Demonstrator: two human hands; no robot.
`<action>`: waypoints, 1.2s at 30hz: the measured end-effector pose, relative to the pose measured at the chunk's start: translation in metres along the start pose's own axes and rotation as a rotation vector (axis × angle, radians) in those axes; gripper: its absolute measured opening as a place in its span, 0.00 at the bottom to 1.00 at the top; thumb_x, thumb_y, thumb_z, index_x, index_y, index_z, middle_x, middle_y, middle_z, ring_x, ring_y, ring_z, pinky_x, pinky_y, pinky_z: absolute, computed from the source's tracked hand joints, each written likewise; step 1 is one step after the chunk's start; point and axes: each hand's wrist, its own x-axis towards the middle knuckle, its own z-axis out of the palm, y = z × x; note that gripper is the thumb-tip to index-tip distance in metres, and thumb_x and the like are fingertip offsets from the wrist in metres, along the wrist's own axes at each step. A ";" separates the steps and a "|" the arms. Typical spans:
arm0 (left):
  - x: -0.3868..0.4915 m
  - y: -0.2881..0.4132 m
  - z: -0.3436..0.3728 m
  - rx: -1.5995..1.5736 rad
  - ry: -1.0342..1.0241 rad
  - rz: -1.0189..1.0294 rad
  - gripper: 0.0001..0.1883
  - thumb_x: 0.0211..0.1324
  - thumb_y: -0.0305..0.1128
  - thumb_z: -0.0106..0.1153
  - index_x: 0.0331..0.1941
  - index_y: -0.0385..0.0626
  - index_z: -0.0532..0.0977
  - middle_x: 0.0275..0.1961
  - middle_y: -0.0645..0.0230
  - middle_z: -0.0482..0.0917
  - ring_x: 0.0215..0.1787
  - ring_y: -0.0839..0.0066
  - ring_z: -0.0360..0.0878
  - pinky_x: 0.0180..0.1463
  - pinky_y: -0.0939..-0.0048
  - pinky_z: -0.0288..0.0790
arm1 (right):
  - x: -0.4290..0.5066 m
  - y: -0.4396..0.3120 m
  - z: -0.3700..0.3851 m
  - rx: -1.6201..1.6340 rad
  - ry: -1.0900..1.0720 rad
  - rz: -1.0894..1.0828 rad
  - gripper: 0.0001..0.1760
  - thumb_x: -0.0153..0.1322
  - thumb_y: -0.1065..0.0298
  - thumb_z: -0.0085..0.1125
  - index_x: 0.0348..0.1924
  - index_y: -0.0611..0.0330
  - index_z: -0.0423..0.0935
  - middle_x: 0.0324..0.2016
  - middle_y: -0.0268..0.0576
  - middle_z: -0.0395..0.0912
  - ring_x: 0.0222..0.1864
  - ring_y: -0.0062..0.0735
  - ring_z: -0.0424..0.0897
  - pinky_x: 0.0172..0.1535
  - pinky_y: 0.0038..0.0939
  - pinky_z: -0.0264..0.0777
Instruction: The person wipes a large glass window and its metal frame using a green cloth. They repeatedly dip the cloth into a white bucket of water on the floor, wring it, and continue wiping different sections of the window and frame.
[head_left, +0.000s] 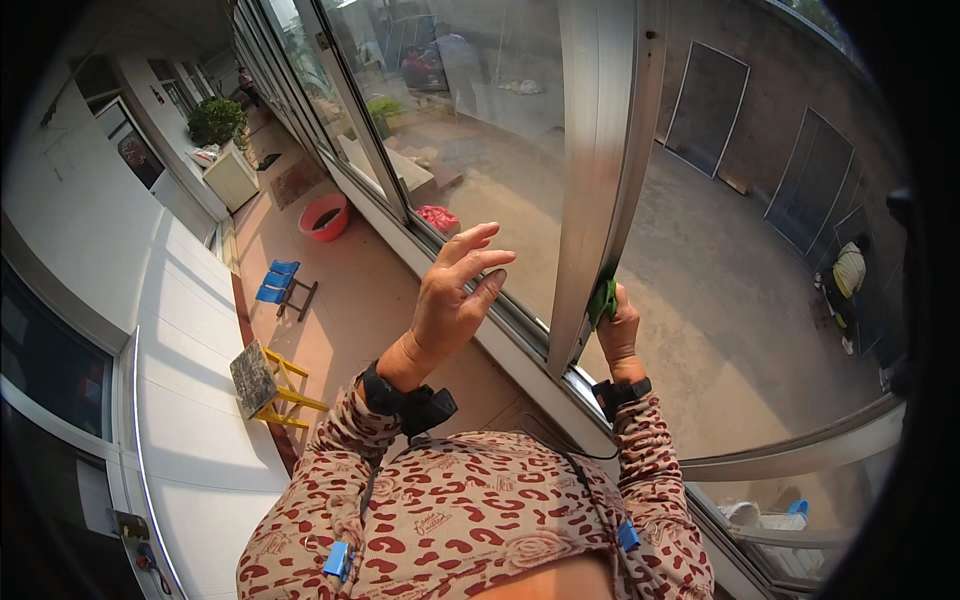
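Observation:
A green cloth (602, 303) is gripped in my right hand (619, 330) and pressed against the outer side of the metal window frame (596, 180). That hand reaches through the opening beside the sash. My left hand (456, 296) is raised on the indoor side, fingers apart and bent, with nothing in it. It hovers before the window pane (495, 172), near the sill track (517, 311); whether a fingertip touches the glass I cannot tell. Both wrists carry black straps with small devices.
Indoors, to the left, stand a yellow-legged stool (274, 386), a blue folding stool (281, 285), a red basin (325, 217) and a potted bush (217, 121). Framed screens (706, 109) lean on the yard wall outside. A person (846, 277) bends near them at far right.

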 end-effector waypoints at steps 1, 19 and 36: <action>-0.001 -0.004 0.002 -0.026 0.006 -0.013 0.11 0.54 0.22 0.57 0.43 0.44 0.79 0.58 0.58 0.72 0.56 0.63 0.74 0.57 0.67 0.70 | -0.011 0.009 0.000 -0.070 -0.076 0.063 0.17 0.64 0.73 0.55 0.47 0.52 0.72 0.36 0.53 0.78 0.36 0.57 0.78 0.37 0.42 0.74; -0.038 -0.043 0.010 -0.478 -0.114 -0.351 0.08 0.60 0.20 0.53 0.43 0.36 0.78 0.41 0.69 0.78 0.40 0.82 0.76 0.46 0.82 0.70 | -0.031 -0.095 -0.104 0.986 -0.148 0.505 0.19 0.75 0.64 0.45 0.56 0.66 0.67 0.45 0.51 0.77 0.39 0.40 0.82 0.42 0.31 0.77; -0.048 -0.043 0.018 -0.470 -0.206 -0.462 0.10 0.63 0.25 0.53 0.46 0.38 0.78 0.41 0.69 0.82 0.41 0.82 0.78 0.44 0.82 0.70 | -0.114 0.011 -0.091 1.088 -0.071 0.906 0.25 0.70 0.51 0.55 0.51 0.62 0.71 0.42 0.51 0.79 0.35 0.41 0.83 0.35 0.34 0.80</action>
